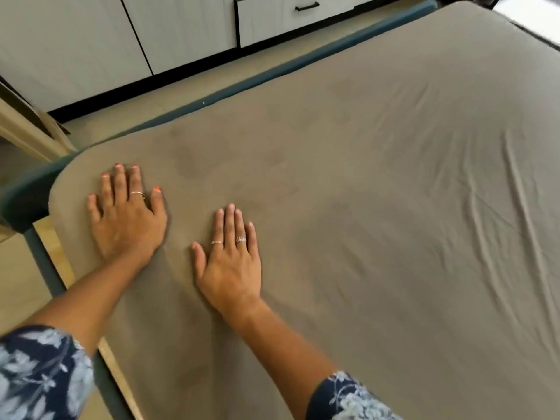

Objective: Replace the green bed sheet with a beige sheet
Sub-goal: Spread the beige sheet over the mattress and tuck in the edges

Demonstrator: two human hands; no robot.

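Beige-taupe sheet right across the mattress, plain with no print, just faintly darker blotches near the corner, and a dark teal-green edge peeks out along the far side and round the corner. Orange-coral polish on the nails of the left hand, paler nails on the right hand, silver-toned rings on both, and both sleeves are navy with a pale blue-white floral pattern. Beyond the bed, the floor is a light beige, and the cabinets are whitish-grey with black trim and a black handle.
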